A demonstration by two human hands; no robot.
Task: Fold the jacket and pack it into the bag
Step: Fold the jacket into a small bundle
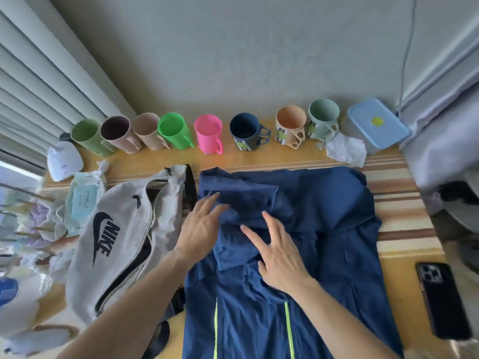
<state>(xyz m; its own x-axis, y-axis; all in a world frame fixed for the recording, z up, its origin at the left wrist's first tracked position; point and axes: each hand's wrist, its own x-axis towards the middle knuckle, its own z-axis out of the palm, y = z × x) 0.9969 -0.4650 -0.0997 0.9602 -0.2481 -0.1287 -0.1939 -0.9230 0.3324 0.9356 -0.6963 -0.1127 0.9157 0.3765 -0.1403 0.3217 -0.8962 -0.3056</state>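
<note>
A navy blue jacket (331, 229) with neon yellow stripes lies spread flat on the table, one sleeve folded across its upper left part. My left hand (199, 229) rests flat, fingers spread, on the jacket's left edge and the folded sleeve. My right hand (278, 252) presses flat on the jacket's middle, fingers apart, holding nothing. Left of the jacket lies a light grey Nike bag (121, 242), its zipper open and a dark strap trailing toward me.
A row of several coloured mugs (207, 133) lines the wall. A lidded blue container (375, 125) and crumpled tissue (344, 150) sit at back right. A black phone (440, 299) lies on the right, a wipes pack (83, 200) and clutter on the left.
</note>
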